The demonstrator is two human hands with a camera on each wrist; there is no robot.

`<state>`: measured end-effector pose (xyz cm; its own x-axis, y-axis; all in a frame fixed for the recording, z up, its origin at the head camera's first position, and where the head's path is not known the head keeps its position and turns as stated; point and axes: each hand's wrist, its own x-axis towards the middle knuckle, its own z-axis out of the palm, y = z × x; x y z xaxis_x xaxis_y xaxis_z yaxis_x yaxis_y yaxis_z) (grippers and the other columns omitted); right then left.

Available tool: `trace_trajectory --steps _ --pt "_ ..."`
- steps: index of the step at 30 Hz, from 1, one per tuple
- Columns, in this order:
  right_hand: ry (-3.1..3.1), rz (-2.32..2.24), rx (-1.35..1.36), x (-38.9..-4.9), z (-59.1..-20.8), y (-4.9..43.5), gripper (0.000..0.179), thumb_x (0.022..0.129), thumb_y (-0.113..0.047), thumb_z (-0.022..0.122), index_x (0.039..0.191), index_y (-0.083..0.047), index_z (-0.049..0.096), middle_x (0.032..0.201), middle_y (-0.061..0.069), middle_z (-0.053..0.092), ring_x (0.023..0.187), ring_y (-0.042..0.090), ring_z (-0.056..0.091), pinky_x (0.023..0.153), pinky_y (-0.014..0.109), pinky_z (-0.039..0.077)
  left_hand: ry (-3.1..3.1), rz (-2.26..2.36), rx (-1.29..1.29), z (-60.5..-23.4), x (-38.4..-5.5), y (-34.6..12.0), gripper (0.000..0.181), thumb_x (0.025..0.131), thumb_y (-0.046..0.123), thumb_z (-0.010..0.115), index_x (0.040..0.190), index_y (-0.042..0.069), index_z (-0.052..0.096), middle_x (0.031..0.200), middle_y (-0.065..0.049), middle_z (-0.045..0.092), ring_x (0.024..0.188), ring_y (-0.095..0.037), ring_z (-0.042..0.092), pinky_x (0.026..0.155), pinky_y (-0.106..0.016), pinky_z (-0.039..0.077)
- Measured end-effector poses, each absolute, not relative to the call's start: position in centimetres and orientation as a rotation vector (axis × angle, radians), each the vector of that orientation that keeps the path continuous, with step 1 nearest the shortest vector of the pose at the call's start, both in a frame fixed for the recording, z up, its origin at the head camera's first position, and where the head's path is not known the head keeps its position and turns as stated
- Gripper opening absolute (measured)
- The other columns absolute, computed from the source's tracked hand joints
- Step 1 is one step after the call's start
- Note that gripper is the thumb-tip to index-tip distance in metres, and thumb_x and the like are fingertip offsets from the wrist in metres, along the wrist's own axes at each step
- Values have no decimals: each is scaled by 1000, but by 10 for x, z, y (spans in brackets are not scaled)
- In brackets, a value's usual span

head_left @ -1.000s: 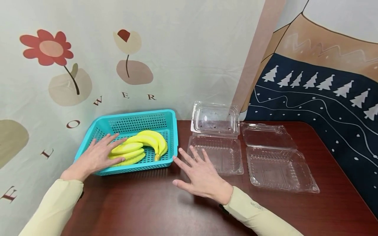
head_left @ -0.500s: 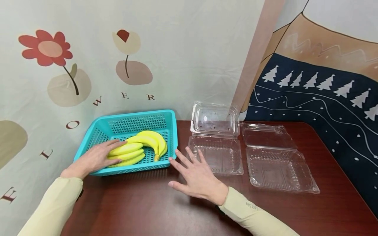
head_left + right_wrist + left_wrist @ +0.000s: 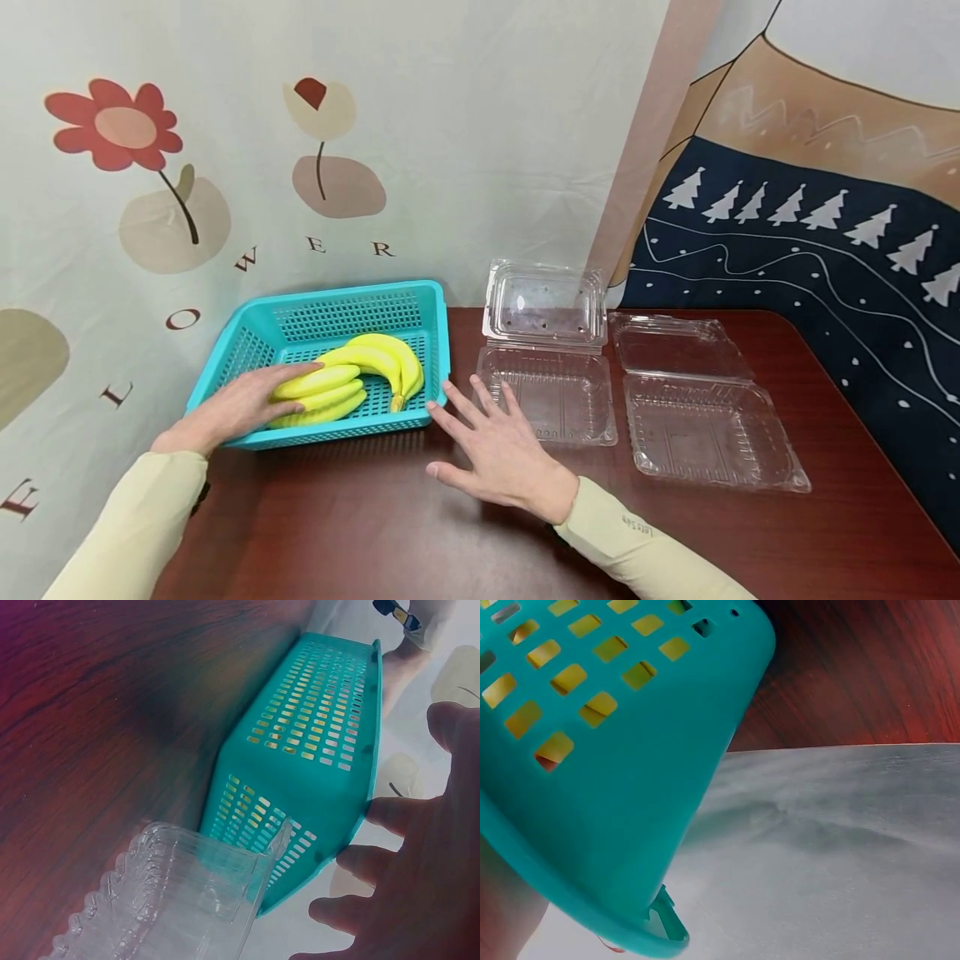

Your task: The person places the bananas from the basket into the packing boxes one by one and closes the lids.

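Observation:
In the head view my left hand (image 3: 240, 404) reaches over the near left corner of a turquoise plastic basket (image 3: 360, 430). It grips the left end of a bunch of bananas (image 3: 322, 398), fingers on the far side and thumb on the near side. A second bunch of bananas (image 3: 386, 354) lies curved to the right of it. My right hand (image 3: 502, 450), fingers spread and holding nothing, hovers by the basket's near right corner. The left wrist view shows mostly the basket's outer wall (image 3: 660, 727), which hides the left fingers.
Two clear plastic clamshell boxes stand with lids raised or folded back: one (image 3: 551, 400) just beyond my right hand, another (image 3: 712, 433) farther right. The brown table (image 3: 375, 517) meets a printed cloth (image 3: 480, 150) behind the basket.
My left hand has come down onto the left bunch of bananas, its fingers drawing in around it. My right hand has shifted slightly left.

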<state>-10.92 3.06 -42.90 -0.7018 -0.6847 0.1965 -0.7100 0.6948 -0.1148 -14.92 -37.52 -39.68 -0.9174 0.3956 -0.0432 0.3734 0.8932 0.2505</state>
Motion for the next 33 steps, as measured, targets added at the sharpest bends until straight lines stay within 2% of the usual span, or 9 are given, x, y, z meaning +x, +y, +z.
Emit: trace_trajectory --steps 10,19,22,25,29,33 --pt "-2755 302 1144 -109 -431 30 75 100 -74 36 162 -30 38 170 3 27 155 40 22 118 69 21 3007 402 639 -393 -141 -382 59 96 19 75 150 11 54 137 -21 63 116 -40 60 93 -58 52" --pt "-2765 314 1136 -108 -430 30 75 100 -73 38 162 -30 37 171 3 25 155 40 23 118 69 20 3075 466 676 -379 -133 -380 62 98 21 73 155 19 50 134 -18 63 120 -41 57 94 -62 49" --pt "-2762 307 1134 -108 -431 31 75 100 -73 37 162 -31 37 171 2 25 155 40 23 119 69 20 3109 460 696 -374 -130 -376 62 97 19 73 155 19 50 131 -15 65 117 -38 58 92 -59 50" --pt "-2746 296 1132 -109 -431 31 74 100 -73 38 161 -31 39 170 3 26 154 40 25 118 68 21 3148 434 707 -369 -127 -370 64 97 20 74 156 21 49 119 -7 65 107 -30 58 83 -52 52" --pt "-2733 303 1132 -109 -432 32 73 100 -72 40 161 -31 40 170 3 27 154 41 26 118 69 22 3205 384 720 -361 -124 -361 67 96 20 76 157 24 48 108 1 61 101 -25 55 75 -46 51" --pt "-2743 324 1132 -108 -431 34 74 101 -72 39 162 -31 38 171 3 25 154 40 26 118 69 21 3254 339 760 -352 -121 -351 70 93 19 78 156 24 48 104 2 60 99 -23 54 74 -45 52"
